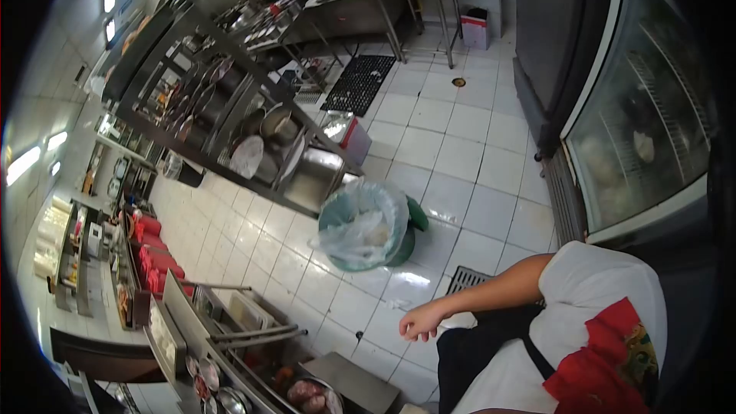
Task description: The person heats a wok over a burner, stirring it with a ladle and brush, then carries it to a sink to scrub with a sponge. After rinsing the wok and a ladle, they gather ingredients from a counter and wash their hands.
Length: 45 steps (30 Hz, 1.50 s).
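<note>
My right hand point(419, 322) hangs beside my body with its fingers curled in, and I see nothing held in it. The forearm comes out of a white sleeve point(602, 272), past a dark apron point(483, 345). A red patterned cloth point(598, 368) lies over my chest. Beyond the hand, apart from it, stands a green bin point(399, 249) lined with a clear plastic bag point(360, 230). My left hand does not show.
A metal rack point(257, 192) holds pots and pans. A glass-door fridge point(636, 123) stands at the right. A floor drain point(468, 278) lies near my arm. At lower left, a steel counter point(207, 330) stands close by. A black mat point(359, 84) covers white tiles farther off.
</note>
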Motion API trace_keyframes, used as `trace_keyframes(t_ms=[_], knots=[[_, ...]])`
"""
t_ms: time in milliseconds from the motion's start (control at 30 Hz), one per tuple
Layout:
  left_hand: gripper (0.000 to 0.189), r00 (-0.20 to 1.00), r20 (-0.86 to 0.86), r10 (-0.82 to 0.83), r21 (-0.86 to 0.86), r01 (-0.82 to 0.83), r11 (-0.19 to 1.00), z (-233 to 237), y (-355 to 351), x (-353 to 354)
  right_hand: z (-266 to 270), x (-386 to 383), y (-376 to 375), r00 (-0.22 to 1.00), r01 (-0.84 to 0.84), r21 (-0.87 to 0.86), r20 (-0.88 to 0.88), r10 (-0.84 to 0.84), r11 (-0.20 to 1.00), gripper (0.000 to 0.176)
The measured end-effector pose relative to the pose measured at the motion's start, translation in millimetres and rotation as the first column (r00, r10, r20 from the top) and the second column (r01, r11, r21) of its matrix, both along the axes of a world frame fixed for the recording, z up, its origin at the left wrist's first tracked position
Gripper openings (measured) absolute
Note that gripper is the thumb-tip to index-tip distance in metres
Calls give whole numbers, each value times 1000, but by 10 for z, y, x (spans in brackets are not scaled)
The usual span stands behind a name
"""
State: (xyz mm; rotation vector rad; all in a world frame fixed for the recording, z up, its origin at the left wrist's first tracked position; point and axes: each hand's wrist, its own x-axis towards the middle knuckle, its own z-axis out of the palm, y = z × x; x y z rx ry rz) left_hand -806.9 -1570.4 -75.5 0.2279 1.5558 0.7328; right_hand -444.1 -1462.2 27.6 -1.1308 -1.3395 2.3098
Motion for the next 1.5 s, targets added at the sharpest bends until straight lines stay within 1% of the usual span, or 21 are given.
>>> trace_keyframes(t_ms=[233,333,400,533,600,633,733,800,867,900,933,967,1000,1033,1067,1100,1133,1167,1267,1400,1500], knots=[[40,974,154,-165,23,164,986,-262,832,857,506,2517,1573,864,479,209,61,-501,852,43],[41,914,323,-244,125,215,969,-31,2068,1803,432,3931,1771,602,699,343,190,-775,627,37],[40,866,418,-277,188,215,958,225,2815,2713,142,4776,1456,296,781,461,322,-899,422,24],[40,739,356,-572,315,481,818,576,4245,4448,-845,5987,-158,-145,908,395,609,-780,139,13],[43,661,353,-662,328,576,749,693,4802,5196,-1368,6054,-1257,-225,944,328,718,-659,36,22],[43,613,352,-707,357,611,707,753,5036,5605,-1316,5852,-1546,-311,950,276,802,-510,-146,26],[44,475,371,-798,360,718,596,688,5731,6582,-1178,5174,-1724,-509,823,341,800,-320,-455,32],[44,480,345,-807,317,749,581,788,6007,7006,-1277,5214,-1387,-437,824,245,849,-298,-510,31],[45,556,324,-765,313,701,641,621,6342,7362,-1440,5462,-812,-170,922,12,910,-377,-387,30],[45,605,321,-729,268,680,682,446,6466,7365,-1543,5718,-502,100,983,-152,915,-390,-103,30],[46,643,312,-699,234,661,713,539,6567,7446,-1484,6046,-65,427,845,-313,883,-196,434,30],[46,669,304,-678,222,643,733,649,6745,7617,-1417,6360,354,512,385,-371,847,139,845,29],[46,697,299,-651,203,621,757,732,6910,7745,-1428,6706,769,452,144,-314,865,220,938,29],[47,724,359,-589,156,576,802,736,7096,7824,-1511,7130,1140,416,167,-199,902,114,966,29],[48,741,419,-524,111,531,840,706,7325,7927,-1781,7581,1464,405,593,24,855,-324,805,26],[48,752,475,-457,64,489,870,671,7565,8075,-1964,8021,1832,241,870,182,654,-717,458,23],[49,738,486,-468,178,441,880,664,7807,8286,-2029,8414,2165,-94,984,177,401,-911,-23,21],[50,722,537,-437,189,402,896,627,8104,8481,-1643,8670,2638,-288,955,182,397,-872,-233,20],[50,651,647,-397,204,353,913,608,9028,9189,-1558,9099,2957,-510,859,288,395,-764,-423,22],[50,515,630,-581,360,470,806,820,10334,10418,-1976,8853,2536,-321,937,149,718,-617,-315,19],[48,516,570,-640,370,534,760,964,11115,11250,-1901,8416,2797,-160,931,-42,845,-510,-362,19]])
